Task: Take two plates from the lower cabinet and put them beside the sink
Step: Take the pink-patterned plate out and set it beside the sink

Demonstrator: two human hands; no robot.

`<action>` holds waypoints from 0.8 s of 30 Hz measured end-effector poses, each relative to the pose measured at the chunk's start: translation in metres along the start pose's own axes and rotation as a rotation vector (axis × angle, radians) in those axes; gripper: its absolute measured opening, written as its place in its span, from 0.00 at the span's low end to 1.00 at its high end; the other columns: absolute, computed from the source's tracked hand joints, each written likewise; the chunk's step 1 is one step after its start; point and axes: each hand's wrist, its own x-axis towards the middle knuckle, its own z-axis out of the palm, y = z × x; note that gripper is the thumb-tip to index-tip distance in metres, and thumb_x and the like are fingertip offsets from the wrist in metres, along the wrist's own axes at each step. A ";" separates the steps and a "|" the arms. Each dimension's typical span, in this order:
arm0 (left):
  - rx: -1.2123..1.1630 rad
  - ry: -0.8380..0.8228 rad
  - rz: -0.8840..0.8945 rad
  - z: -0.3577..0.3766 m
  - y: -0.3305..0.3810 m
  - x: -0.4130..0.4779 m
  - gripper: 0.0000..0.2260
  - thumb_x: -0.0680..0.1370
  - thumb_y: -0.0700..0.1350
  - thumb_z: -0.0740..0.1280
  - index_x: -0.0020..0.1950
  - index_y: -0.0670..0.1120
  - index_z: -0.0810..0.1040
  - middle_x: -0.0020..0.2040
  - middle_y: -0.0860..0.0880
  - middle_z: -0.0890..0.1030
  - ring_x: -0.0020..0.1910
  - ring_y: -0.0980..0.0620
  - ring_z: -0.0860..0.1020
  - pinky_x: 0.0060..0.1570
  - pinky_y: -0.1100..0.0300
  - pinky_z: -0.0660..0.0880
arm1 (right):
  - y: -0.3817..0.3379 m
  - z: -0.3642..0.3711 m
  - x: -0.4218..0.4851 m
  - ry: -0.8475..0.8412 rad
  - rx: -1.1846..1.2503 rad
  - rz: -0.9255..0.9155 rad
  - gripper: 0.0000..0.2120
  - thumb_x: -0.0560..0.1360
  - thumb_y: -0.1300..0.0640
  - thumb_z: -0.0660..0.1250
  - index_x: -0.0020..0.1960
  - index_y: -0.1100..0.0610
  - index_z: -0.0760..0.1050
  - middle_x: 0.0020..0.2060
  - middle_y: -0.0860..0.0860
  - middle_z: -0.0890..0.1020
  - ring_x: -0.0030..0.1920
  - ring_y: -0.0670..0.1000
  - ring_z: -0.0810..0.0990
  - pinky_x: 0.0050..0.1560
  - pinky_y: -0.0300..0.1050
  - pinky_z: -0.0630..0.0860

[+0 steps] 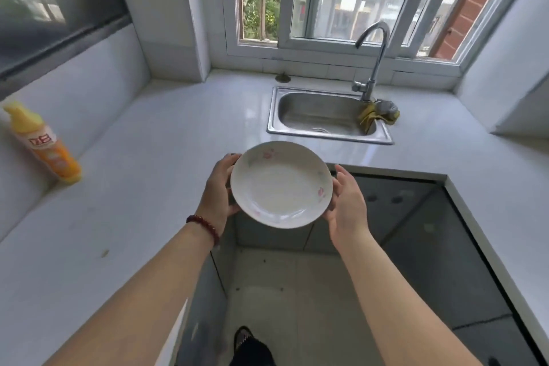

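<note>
A white plate [280, 184] with small pink flower marks is held level in the air at the counter's front edge, just short of the steel sink [274, 116]. My left hand [218, 190] grips its left rim, a dark red bead bracelet on that wrist. My right hand [346, 202] cups the right rim with the fingers under it. Whether a second plate lies beneath the visible one cannot be told. The lower cabinet is not clearly seen from here.
The white countertop [166, 163] runs left and behind the sink. A yellow-orange detergent bottle [41, 142] leans at the far left wall. A curved tap [372, 59] and a yellow-grey rag [378, 114] sit at the sink's right. A sink plug [282, 77] lies behind.
</note>
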 end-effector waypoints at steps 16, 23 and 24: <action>0.013 0.086 -0.080 -0.014 0.055 0.280 0.14 0.75 0.60 0.54 0.52 0.59 0.74 0.55 0.55 0.76 0.53 0.54 0.74 0.47 0.53 0.70 | -0.028 0.151 0.247 -0.023 -0.053 0.125 0.16 0.76 0.50 0.58 0.63 0.46 0.71 0.57 0.47 0.77 0.57 0.49 0.76 0.53 0.48 0.75; -0.045 0.200 -0.176 -0.011 0.080 0.403 0.18 0.66 0.63 0.58 0.48 0.58 0.77 0.52 0.57 0.79 0.53 0.55 0.76 0.43 0.55 0.71 | -0.038 0.222 0.379 -0.108 -0.081 0.147 0.16 0.76 0.52 0.58 0.62 0.45 0.71 0.60 0.49 0.76 0.57 0.49 0.76 0.56 0.49 0.74; -0.047 0.220 -0.189 -0.010 0.083 0.419 0.18 0.66 0.63 0.58 0.49 0.57 0.77 0.52 0.58 0.78 0.53 0.55 0.76 0.44 0.55 0.72 | -0.038 0.230 0.397 -0.119 -0.078 0.162 0.16 0.76 0.52 0.58 0.63 0.46 0.72 0.61 0.49 0.76 0.59 0.49 0.75 0.57 0.50 0.74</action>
